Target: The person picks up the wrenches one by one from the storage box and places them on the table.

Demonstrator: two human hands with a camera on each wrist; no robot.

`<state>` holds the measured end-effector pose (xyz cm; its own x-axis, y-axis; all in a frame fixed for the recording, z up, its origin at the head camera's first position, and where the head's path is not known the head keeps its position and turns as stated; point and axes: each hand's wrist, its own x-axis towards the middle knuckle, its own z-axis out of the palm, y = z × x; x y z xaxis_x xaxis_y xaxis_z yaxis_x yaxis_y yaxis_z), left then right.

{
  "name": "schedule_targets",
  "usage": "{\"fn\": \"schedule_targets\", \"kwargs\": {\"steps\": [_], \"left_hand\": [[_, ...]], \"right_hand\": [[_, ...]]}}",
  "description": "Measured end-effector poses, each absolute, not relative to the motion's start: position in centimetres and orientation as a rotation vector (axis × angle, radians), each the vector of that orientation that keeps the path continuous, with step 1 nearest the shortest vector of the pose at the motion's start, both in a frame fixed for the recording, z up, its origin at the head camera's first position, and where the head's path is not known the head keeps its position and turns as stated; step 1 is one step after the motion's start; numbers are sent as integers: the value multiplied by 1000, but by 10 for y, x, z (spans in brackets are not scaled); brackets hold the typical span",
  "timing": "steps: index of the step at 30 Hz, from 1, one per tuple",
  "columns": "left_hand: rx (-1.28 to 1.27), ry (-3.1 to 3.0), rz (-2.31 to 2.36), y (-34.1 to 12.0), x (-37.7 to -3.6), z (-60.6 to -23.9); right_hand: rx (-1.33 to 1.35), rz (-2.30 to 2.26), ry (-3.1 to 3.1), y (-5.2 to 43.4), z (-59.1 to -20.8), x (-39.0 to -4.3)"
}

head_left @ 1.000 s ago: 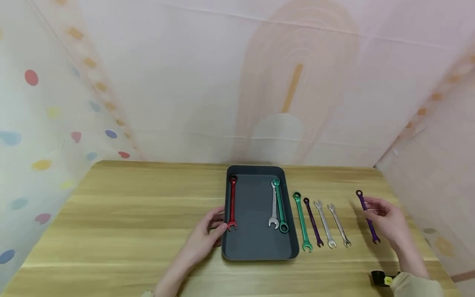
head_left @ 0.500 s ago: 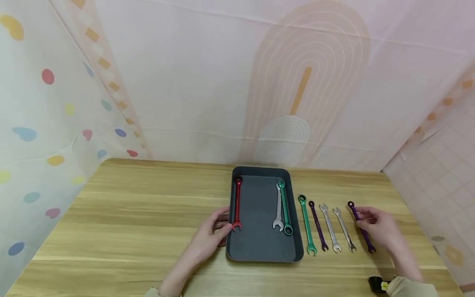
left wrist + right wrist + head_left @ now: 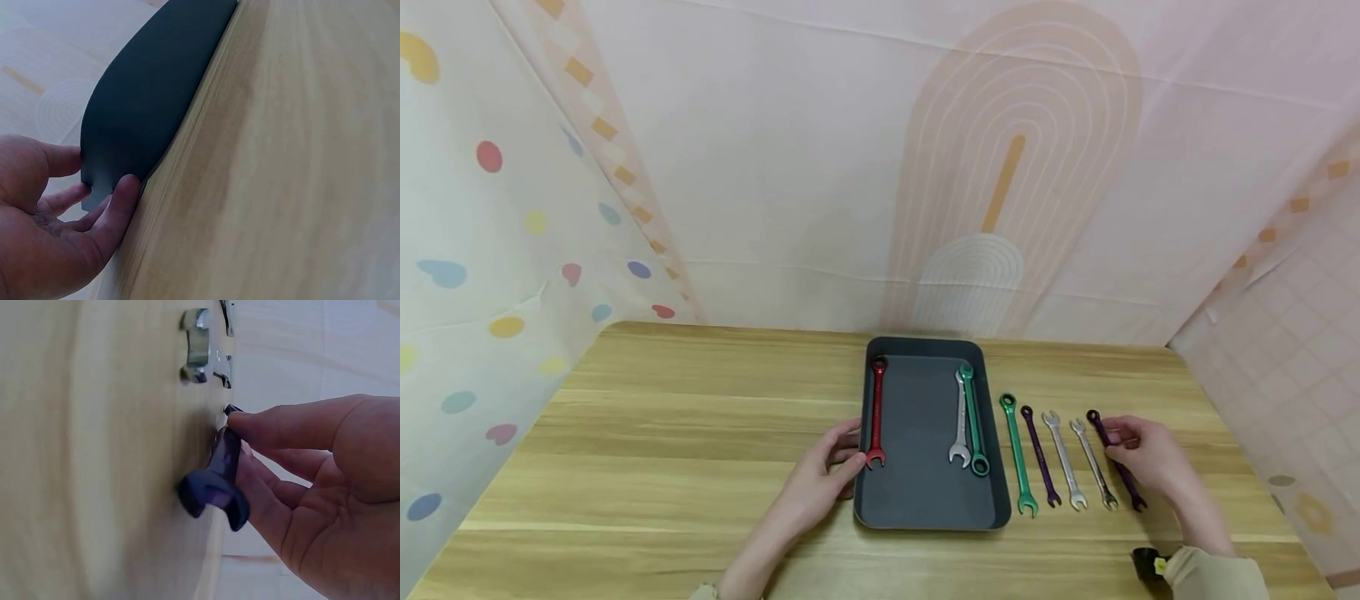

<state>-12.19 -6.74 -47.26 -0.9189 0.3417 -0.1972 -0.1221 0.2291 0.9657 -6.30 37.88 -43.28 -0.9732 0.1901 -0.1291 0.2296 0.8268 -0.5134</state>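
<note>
Two hands are seen from the head view; the right hand [image 3: 1142, 458] pinches a purple wrench [image 3: 1114, 457] lying at the right end of a row on the table [image 3: 647, 450], its long axis running away from the person, just beside a silver wrench [image 3: 1093, 463]; the left hand [image 3: 820, 479], fingers relaxed, rests against the tray [image 3: 925, 521].

At the left wrist, straight fingers [image 3: 119, 206] touch the tray wall [image 3: 144, 112]; nothing is gripped.

At the right wrist, the wrench [image 3: 219, 475] is pinched between thumb and fingers [image 3: 281, 428], its open end on the wood.

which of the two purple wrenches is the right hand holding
The purple wrench at the far right end of the row; the right hand pinches it. The other purple wrench lies untouched beside the green one.
</note>
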Motion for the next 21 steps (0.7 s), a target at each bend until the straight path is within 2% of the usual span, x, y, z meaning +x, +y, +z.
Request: {"fn": "schedule_targets", "kwargs": {"steps": [21], "left_hand": [[211, 2142, 1741, -67, -122, -475]], "right_hand": [[328, -723, 2982, 372, -433, -64]]}}
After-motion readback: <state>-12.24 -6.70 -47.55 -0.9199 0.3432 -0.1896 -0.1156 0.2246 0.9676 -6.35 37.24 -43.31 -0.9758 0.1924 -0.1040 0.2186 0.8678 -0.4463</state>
